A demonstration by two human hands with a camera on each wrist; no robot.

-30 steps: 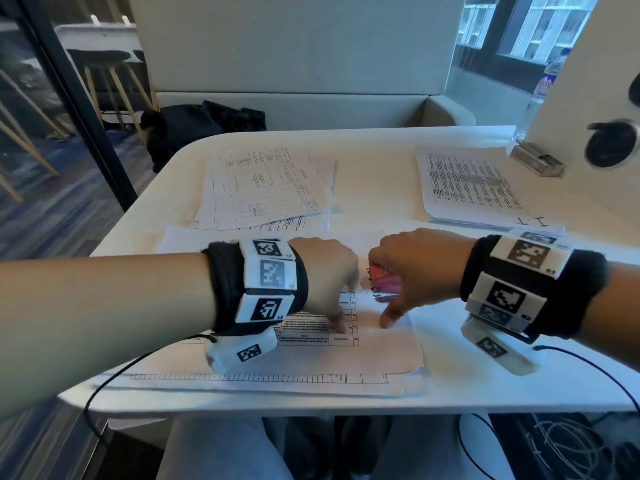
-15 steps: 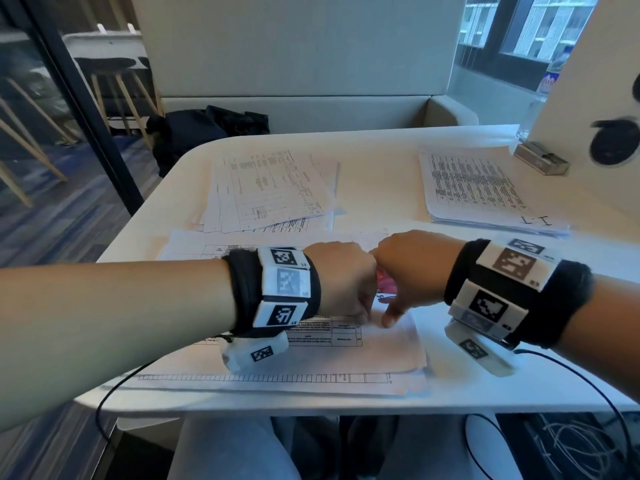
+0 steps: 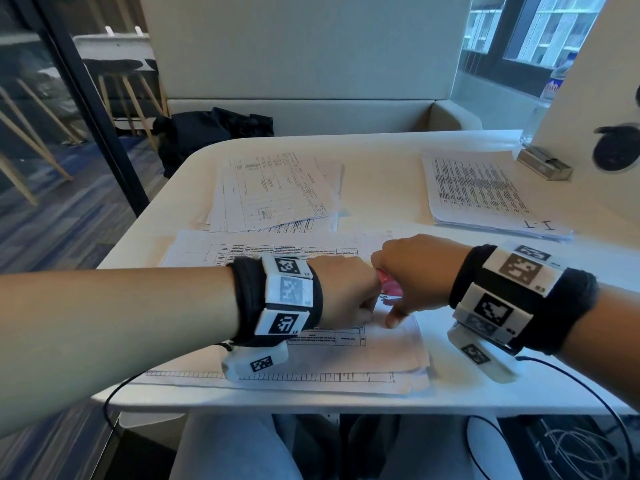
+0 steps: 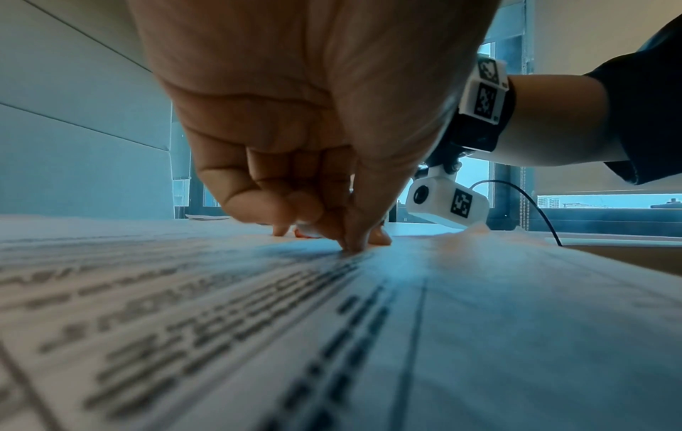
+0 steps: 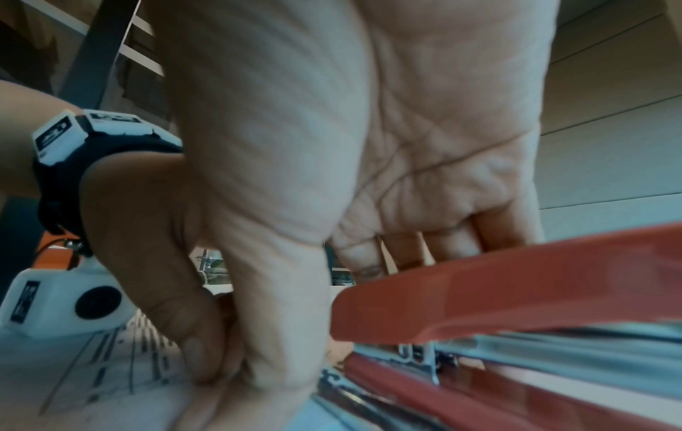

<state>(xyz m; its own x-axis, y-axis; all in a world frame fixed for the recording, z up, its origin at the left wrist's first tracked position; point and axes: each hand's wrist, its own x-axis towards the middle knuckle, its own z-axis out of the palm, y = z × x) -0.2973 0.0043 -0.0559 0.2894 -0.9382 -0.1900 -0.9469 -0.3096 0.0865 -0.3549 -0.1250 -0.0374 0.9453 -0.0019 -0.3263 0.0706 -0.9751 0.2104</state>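
A red stapler (image 3: 389, 287) sits over the upper right part of a printed paper stack (image 3: 381, 348) at the table's near edge. My right hand (image 3: 412, 271) grips it, fingers over its red top (image 5: 516, 291) and thumb tip down on the paper. My left hand (image 3: 346, 292) is right against it, fingers curled. In the left wrist view its thumb and fingertips (image 4: 352, 242) pinch down on the sheet (image 4: 369, 320) beside the stapler's mouth. The stapler's front end is hidden between the two hands.
Two more paper piles lie farther back, one at the centre (image 3: 273, 192) and one to the right (image 3: 478, 192). A small metal box (image 3: 543, 164) sits by the right wall panel. A black bag (image 3: 207, 133) lies on the bench beyond the white table (image 3: 381, 161). Wrist cables hang off the near edge.
My left hand has slid right across the paper until it meets my right hand at the stapler. The right hand and stapler have stayed nearly in place.
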